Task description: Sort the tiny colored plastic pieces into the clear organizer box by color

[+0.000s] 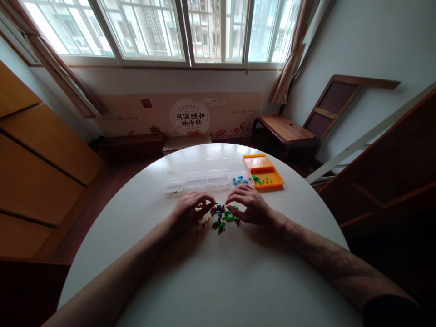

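A loose pile of small building bricks, in green, brown, blue and yellow, lies on the white round table. My left hand reaches over the pile's left side, thumb and forefinger bent toward each other with a gap between them. Yellow bricks lie beneath and in front of it. From the other side, my right hand hovers at the green bricks, fingers curved and thumb apart from the forefinger. No brick is visible held in either hand, though the fingertips are close to the pile.
Behind the hands stands a clear plastic compartment box; blue bricks lie in its right section. An orange tray beside it holds green bricks. Beyond the table are a wooden stool, a printed panel and windows.
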Demonstrator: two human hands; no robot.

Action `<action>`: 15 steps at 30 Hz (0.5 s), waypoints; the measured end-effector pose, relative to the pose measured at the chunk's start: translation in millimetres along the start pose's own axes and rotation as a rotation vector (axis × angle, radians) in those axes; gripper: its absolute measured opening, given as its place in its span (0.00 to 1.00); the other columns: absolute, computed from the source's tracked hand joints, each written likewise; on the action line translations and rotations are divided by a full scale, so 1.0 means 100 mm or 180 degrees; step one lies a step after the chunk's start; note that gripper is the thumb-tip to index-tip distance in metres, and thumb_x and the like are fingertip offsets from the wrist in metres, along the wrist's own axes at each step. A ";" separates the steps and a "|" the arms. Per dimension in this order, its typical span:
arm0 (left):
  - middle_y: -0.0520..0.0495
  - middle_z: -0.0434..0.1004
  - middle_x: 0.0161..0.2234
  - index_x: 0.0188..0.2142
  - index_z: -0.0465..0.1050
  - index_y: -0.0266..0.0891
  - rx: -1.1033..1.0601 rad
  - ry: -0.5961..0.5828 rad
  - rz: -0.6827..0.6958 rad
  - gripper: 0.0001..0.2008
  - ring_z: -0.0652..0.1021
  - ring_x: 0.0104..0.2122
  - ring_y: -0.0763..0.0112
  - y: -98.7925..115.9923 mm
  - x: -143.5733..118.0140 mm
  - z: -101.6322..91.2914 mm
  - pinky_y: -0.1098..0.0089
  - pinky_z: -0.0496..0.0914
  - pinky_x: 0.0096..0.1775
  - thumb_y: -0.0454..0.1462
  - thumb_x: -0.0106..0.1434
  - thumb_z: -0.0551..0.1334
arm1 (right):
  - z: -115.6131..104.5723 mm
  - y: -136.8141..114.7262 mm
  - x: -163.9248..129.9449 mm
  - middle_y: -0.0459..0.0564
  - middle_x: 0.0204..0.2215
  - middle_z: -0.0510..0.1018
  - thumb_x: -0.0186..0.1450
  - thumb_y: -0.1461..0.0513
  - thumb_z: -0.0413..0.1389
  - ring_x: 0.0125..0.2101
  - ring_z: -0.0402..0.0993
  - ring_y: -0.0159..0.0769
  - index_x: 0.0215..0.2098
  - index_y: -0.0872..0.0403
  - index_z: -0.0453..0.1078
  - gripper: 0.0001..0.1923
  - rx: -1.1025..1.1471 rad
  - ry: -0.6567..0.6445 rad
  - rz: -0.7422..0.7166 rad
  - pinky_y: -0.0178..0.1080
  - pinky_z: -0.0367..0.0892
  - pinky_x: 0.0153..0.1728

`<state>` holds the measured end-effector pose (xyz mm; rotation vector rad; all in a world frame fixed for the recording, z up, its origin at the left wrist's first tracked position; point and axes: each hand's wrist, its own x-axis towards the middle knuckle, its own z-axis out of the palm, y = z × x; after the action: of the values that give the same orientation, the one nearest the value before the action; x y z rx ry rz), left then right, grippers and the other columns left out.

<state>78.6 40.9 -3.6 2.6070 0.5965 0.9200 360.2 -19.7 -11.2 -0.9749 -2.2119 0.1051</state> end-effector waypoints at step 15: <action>0.50 0.87 0.34 0.42 0.82 0.41 -0.0064 0.0241 0.0388 0.06 0.83 0.31 0.72 0.05 0.01 0.07 0.69 0.75 0.43 0.40 0.75 0.69 | 0.07 0.03 0.06 0.47 0.38 0.87 0.75 0.55 0.65 0.40 0.79 0.39 0.43 0.49 0.79 0.07 0.0028 0.0223 -0.0472 0.45 0.69 0.49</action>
<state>84.9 36.3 -6.1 2.6245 0.4487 1.0605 355.1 -12.0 -14.2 -0.7947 -2.2090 0.0123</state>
